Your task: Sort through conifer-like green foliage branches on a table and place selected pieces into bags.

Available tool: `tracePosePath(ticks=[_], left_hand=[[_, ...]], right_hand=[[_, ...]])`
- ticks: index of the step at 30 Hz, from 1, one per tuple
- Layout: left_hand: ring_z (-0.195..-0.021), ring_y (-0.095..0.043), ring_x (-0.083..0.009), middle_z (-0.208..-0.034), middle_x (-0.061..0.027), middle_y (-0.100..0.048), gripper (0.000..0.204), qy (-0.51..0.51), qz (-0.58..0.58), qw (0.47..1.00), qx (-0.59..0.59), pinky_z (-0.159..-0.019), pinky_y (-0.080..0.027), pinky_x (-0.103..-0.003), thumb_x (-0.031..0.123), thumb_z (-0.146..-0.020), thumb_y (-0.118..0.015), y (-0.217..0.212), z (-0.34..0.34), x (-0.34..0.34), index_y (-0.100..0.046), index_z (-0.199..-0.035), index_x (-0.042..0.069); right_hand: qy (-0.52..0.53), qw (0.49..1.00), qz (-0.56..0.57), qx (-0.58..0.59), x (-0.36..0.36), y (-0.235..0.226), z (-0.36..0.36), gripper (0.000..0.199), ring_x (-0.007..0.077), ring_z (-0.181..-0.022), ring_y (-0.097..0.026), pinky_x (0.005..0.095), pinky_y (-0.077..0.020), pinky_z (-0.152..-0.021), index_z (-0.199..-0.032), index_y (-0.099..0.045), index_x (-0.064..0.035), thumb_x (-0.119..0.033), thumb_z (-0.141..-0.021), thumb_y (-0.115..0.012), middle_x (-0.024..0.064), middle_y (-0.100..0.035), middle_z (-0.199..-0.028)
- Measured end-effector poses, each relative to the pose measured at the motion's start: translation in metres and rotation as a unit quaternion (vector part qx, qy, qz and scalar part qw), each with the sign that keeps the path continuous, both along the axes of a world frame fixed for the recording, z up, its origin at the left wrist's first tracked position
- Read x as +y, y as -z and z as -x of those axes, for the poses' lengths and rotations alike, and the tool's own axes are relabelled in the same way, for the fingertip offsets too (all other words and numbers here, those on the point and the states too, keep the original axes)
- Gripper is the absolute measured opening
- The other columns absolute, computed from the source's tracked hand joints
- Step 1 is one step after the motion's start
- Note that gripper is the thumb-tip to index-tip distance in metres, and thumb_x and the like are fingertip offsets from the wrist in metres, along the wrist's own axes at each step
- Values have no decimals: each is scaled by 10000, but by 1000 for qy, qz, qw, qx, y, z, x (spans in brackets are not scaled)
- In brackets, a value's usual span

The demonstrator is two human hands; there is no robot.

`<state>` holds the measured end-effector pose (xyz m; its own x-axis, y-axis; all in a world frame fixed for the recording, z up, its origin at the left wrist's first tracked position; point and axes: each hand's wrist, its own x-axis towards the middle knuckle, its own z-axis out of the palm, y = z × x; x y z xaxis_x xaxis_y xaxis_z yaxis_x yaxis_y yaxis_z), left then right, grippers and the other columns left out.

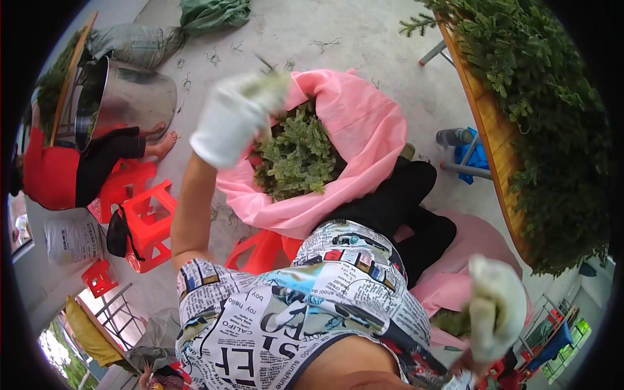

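My left hand (pixel 231 120), in a white work glove, is raised over the left rim of an open pink cloth bag (pixel 370 123). Its blurred fingers are drawn together, and a thin dark stem (pixel 265 63) shows at their tips; whether they grip it is unclear. Cut green conifer sprigs (pixel 299 156) fill the bag, which stands in front of my lap. Off to the right, my right hand (pixel 497 309), also gloved, hangs above a second pink bag (pixel 448 286) with some greenery in it. Motion smears its fingers.
A wooden-edged table (pixel 494 123) heaped with conifer branches (pixel 552 117) runs along the right. At left, another person in red (pixel 52 172) sits beside a large metal tub (pixel 136 91). Red plastic stools (pixel 149 221) stand nearby. Twig scraps (pixel 325 44) litter the pale floor.
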<state>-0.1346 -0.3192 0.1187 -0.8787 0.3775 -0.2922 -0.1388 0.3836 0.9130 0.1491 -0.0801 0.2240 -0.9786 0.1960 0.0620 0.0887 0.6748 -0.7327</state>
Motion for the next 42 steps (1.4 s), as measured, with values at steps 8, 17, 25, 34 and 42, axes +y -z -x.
tracePosePath(ticks=[8, 17, 25, 34, 42], left_hand=[[-1221, -514, -319, -1447, -165, -419, 760, -70, -181, 981, 22, -907, -485, -584, 371, -854, -680, 54, 106, -7, -323, -1481, 129], [-879, -665, -254, -1061, -149, -698, 332, 91, -392, 889, -218, -857, -505, -440, 271, -959, -585, 129, 28, 108, -658, -1153, 12], [-737, -668, -177, -903, -118, -717, 257, 165, -90, 981, -35, -676, -512, -309, 196, -928, -611, 123, 81, 161, -702, -1126, 60], [-712, -676, -171, -855, -71, -716, 359, 371, -122, 916, -96, -683, -514, -226, 181, -906, -662, 113, -66, 232, -658, -1222, 10], [-719, -663, -201, -822, -68, -728, 288, 279, -162, 937, -134, -642, -506, -250, 237, -920, -594, 222, -167, 328, -747, -1017, 13]], right_hand=[[113, 973, 89, -183, -80, 227, 153, 528, 278, -1231, -574, 309, -476, -970, -1359, -535, 3, -250, -913, -663, 165, -585, -1356], [237, 963, 44, -124, -3, 220, 16, 396, 305, -910, -689, 348, -541, -790, -1152, -679, -67, -358, -889, -621, 120, -721, -1051], [167, 960, 111, -194, -28, 252, -11, 451, 336, -909, -684, 375, -536, -785, -1189, -663, -121, -442, -876, -605, 97, -724, -1043], [386, 907, 125, -114, 5, 220, 19, 526, 354, -897, -681, 430, -529, -756, -1258, -623, -159, -496, -856, -580, 91, -722, -1074], [483, 857, -15, -180, 28, 246, -34, 464, 364, -825, -688, 462, -523, -697, -1210, -649, -176, -479, -864, -587, 85, -738, -1006]])
